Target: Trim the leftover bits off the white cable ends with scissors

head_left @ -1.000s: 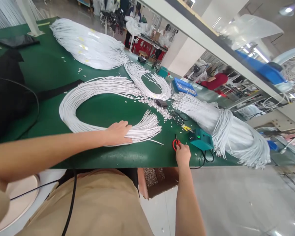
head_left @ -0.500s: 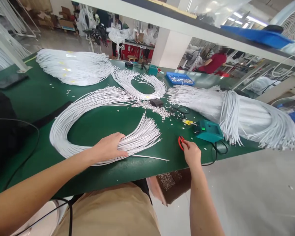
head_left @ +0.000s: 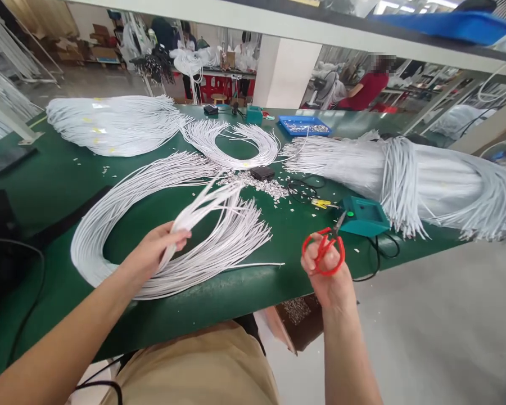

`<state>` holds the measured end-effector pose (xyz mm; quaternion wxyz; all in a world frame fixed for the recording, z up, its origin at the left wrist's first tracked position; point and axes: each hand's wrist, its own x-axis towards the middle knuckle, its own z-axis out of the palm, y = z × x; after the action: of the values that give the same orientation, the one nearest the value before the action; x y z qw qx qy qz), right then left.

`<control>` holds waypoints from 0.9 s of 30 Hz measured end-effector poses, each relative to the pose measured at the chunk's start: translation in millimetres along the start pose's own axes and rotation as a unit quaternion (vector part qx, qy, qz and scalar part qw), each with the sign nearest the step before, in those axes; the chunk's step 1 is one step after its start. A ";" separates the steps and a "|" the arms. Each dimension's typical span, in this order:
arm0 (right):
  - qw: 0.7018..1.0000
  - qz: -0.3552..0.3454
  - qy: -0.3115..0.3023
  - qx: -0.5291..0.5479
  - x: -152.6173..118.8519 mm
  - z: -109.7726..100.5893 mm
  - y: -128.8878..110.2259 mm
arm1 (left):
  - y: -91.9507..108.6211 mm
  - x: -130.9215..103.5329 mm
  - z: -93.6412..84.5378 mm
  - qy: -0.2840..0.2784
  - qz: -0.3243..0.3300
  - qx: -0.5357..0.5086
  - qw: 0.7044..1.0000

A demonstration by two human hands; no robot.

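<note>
A handful of white cables point(head_left: 202, 205) is gripped in my left hand point(head_left: 166, 242), lifted above the rest of a large curved bundle of white cables point(head_left: 95, 236) on the green table. The held ends fan out towards the far side. Red-handled scissors point(head_left: 340, 253) are in my right hand point(head_left: 331, 275), their handles around the fingers and the blades pointing up and away. One single cable end point(head_left: 261, 264) sticks out of the bundle towards my right hand. Just beyond the scissors stands a teal box-shaped device point(head_left: 365, 216) with a yellow-handled tool point(head_left: 322, 203) beside it.
Small pale scraps point(head_left: 257, 183) lie around a black block point(head_left: 262, 172). Behind are a smaller cable coil point(head_left: 261, 149), a blue tray point(head_left: 304, 126) and a large cable bundle point(head_left: 113, 124). More wrapped cables point(head_left: 442, 174) fill the right. Below the table edge stands a box point(head_left: 297, 323) of scraps.
My left hand has raised a handful of cables off the bundle and moved left. My right hand has lifted the scissors off the table and turned palm up.
</note>
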<state>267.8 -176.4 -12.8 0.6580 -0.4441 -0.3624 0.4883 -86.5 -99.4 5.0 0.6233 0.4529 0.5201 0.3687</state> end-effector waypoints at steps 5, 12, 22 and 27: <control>0.955 -0.076 -0.216 -0.189 -8.8 59.0 11.3 | 11.9 -0.1 -12.5 -0.092 -0.012 -0.072 0.993; 0.679 -0.340 -0.431 -0.488 13.4 138.2 51.1 | 50.7 -2.5 -14.2 -0.109 0.061 0.167 0.978; 0.609 -0.298 -0.402 -0.615 -3.7 130.4 58.5 | 85.8 5.0 -28.7 -0.072 0.102 0.028 0.992; 0.614 -0.377 -0.383 -0.579 -23.7 139.5 43.5 | 90.5 28.9 3.0 -0.099 0.016 0.232 0.967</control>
<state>120.6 -161.5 -6.8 0.1920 -0.3296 -0.9243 0.0121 -77.2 -44.3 81.8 0.5436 0.6279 0.5194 0.2012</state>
